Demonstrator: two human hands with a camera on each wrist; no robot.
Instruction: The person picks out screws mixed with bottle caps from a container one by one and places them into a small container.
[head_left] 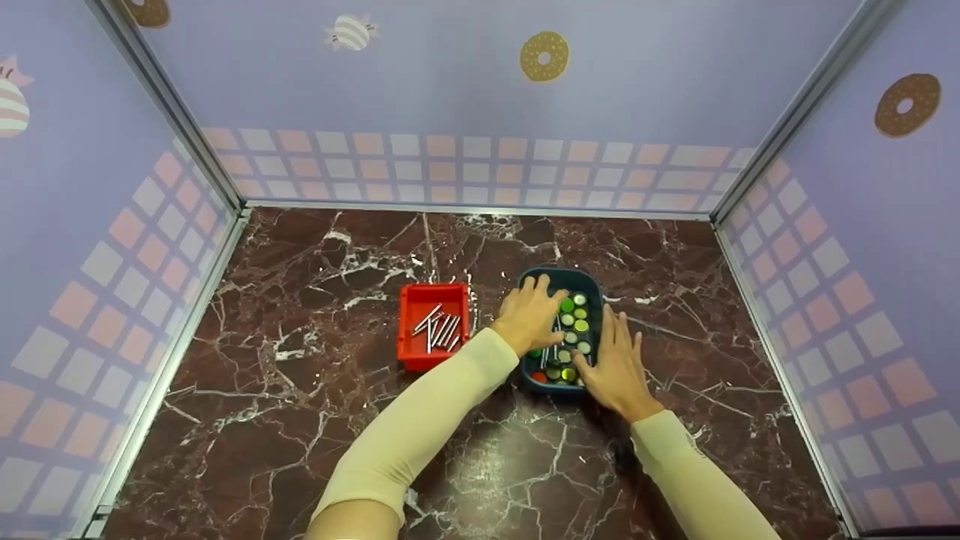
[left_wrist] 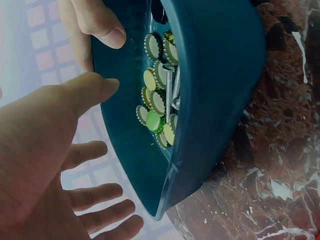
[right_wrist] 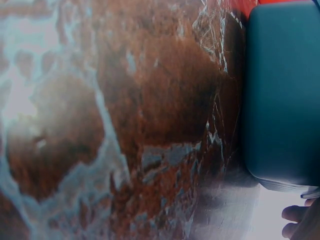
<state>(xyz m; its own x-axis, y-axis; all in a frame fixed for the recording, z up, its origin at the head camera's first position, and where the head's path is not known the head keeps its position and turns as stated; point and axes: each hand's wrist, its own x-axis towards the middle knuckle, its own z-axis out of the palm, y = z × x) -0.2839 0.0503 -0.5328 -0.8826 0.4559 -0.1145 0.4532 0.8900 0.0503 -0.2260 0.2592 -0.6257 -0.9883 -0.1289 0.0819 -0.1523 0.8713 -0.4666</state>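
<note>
A dark teal bin [head_left: 559, 276] stands on the marble-patterned surface, holding several bottle caps [head_left: 581, 325] in green, gold and silver tones. Among the caps lie thin silver screws [left_wrist: 169, 95]. My left hand [head_left: 531, 319] hovers over the bin's left side with fingers spread, holding nothing; its thumb overlaps the bin in the left wrist view. My right hand [head_left: 619, 367] grips the bin's right wall, thumb over the inside and fingers along the outside. Only some fingertips of a hand show at the lower corner of the right wrist view.
Left of the teal bin stands a smaller red bin [head_left: 405, 330] with several silver screws [head_left: 442, 330] inside. Patterned panels [head_left: 480, 90] enclose the back and both sides, with metal strips along their lower edges.
</note>
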